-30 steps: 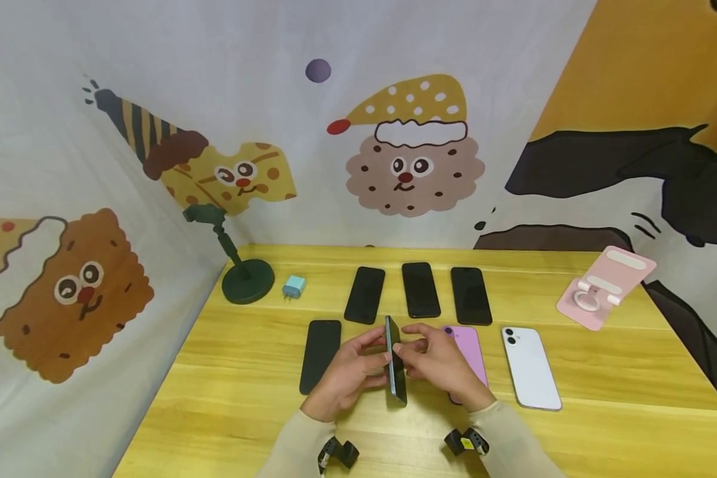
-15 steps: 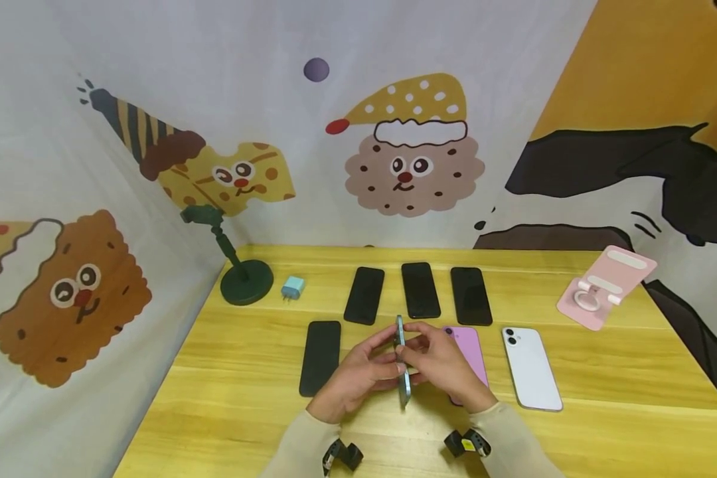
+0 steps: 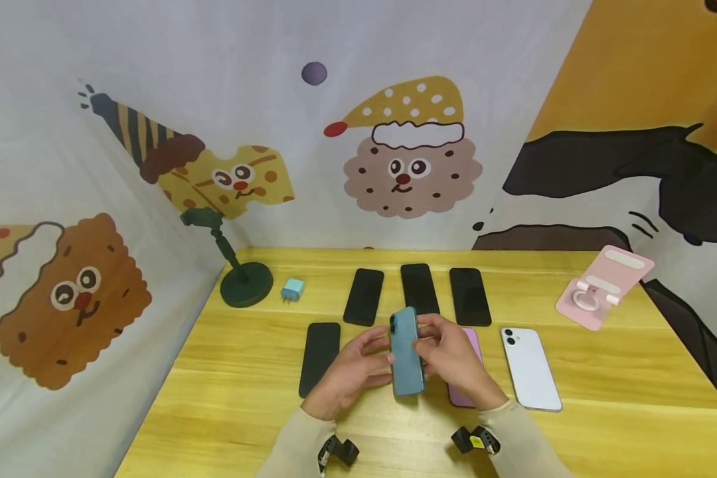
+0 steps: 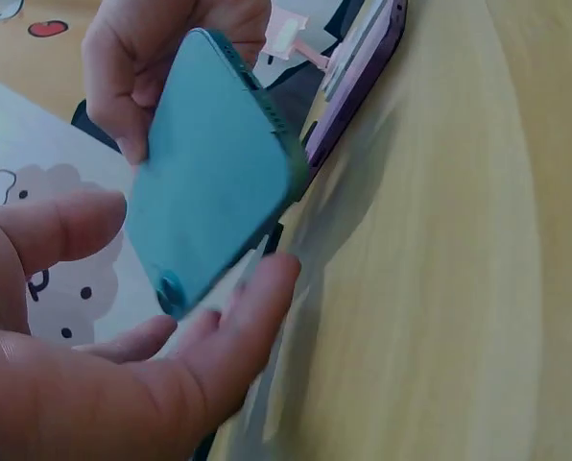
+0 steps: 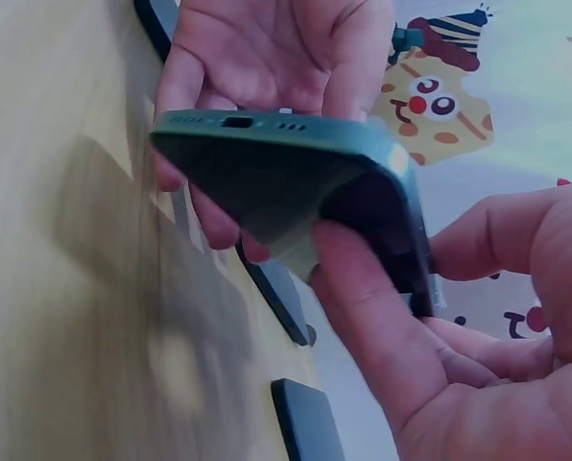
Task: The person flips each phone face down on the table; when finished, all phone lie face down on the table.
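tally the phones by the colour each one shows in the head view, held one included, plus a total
Black phones: 4
Teal phone: 1
Pink-purple phone: 1
White phone: 1
Total: 7

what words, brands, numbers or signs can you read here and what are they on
No readable text in any view.
Blue phone: no legible lettering.
White phone: no legible lettering.
Yellow wrist patch: too small to read.
Wall cloth: drawings, no words seen.
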Demonstrator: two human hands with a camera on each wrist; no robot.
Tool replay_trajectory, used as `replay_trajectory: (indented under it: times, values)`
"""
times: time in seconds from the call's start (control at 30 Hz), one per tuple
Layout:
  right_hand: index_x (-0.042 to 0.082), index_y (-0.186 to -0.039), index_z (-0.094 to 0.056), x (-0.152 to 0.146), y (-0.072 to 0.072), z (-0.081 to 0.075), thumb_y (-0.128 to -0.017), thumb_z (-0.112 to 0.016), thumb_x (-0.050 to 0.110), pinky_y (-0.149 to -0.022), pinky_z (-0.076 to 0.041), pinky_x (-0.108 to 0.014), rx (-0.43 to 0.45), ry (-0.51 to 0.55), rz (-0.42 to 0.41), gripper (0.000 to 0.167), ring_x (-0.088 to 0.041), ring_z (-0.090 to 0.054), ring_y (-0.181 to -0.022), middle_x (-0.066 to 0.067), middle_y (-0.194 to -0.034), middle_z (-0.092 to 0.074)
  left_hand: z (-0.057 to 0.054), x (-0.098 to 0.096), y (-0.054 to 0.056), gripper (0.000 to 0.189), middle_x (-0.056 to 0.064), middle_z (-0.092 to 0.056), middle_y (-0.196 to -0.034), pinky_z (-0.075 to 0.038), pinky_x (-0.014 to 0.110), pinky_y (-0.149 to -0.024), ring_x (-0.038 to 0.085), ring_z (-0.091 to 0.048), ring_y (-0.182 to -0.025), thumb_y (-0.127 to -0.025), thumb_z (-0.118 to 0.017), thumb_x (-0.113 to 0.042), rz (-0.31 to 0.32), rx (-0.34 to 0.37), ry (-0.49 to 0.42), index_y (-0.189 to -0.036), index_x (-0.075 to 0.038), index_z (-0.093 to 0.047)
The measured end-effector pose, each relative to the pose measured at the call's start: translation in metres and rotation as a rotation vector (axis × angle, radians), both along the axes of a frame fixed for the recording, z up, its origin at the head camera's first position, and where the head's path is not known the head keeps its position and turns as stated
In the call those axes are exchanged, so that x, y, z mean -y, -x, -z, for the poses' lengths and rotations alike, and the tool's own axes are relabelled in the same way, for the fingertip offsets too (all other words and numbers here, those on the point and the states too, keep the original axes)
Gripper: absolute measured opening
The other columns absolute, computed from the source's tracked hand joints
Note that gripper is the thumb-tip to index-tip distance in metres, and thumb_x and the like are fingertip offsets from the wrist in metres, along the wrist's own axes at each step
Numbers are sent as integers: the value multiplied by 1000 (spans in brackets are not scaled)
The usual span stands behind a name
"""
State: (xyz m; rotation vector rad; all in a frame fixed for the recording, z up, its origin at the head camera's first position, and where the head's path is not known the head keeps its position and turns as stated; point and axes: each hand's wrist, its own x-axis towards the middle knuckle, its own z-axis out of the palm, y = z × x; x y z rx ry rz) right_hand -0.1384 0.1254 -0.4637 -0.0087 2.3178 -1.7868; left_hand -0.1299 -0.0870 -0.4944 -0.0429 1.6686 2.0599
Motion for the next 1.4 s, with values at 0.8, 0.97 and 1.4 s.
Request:
replay_trajectory:
  times: [0.8,0.97,1.4]
  values:
    - [3,-149,-55,-10,1,24,-99,-72,10,-67,-66,-43,20,36,-34,54,-22,-72,-80,-18,-105,-69,5,5,3,67,19,-57,-134,-63,37,-77,23,-69,-99,-100,-70,-6,3,6,32,-161,-14,-43]
    - [2,-150,-55,-10,1,29,-99,-72,8,-68,-66,-41,33,-4,-31,54,-21,-73,-80,-17,-104,-71,3,5,0,67,21,-57,-134,-64,42,-83,25,-69,-105,-101,-69,-7,18,-15,93,-161,-12,-42]
    - [-5,-135,-64,-7,4,38,-92,-77,3,-58,-62,-31,-18,-208,-15,46,-16,-69,-68,-9,-90,-70,-5,4,3,65,21,-56,-132,-60,46,-100,24,-66,-113,-103,-68,-11,82,-83,212,-160,2,-40]
